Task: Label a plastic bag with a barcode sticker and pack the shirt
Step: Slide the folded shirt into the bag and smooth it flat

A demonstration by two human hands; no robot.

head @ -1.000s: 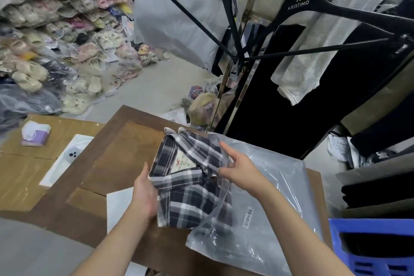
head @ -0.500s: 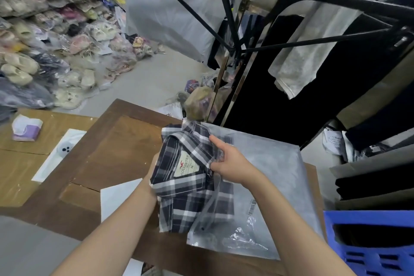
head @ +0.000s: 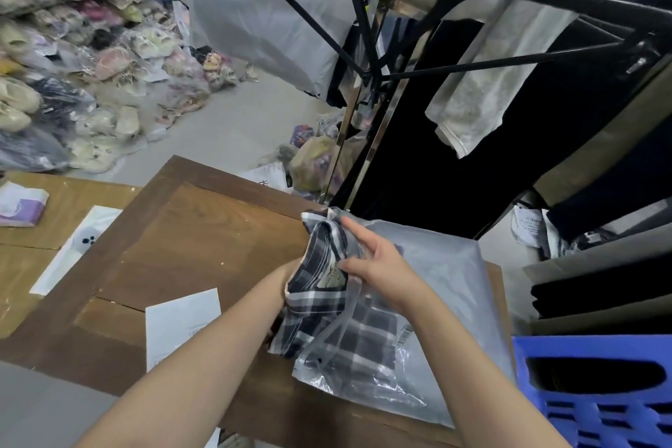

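A folded dark plaid shirt [head: 320, 287] lies partly inside a clear plastic bag [head: 447, 287] on the brown wooden table [head: 203, 229]. Its lower half shows through the plastic; the collar end sticks out to the left. A barcode sticker [head: 404, 334] sits on the bag near my right forearm. My right hand [head: 378, 262] grips the shirt's top together with the bag's open edge. My left hand [head: 287, 276] is mostly hidden behind the shirt's left side and presses against it.
A white sheet of paper [head: 182, 324] lies on the table left of my left arm. A blue plastic crate [head: 596, 389] stands at the lower right. Black hangers and hanging clothes [head: 509, 58] fill the space behind. Bagged slippers [head: 83, 58] pile up on the left.
The shirt has slid further right into the bag, with more of it now under the plastic. Both hands moved right with it.
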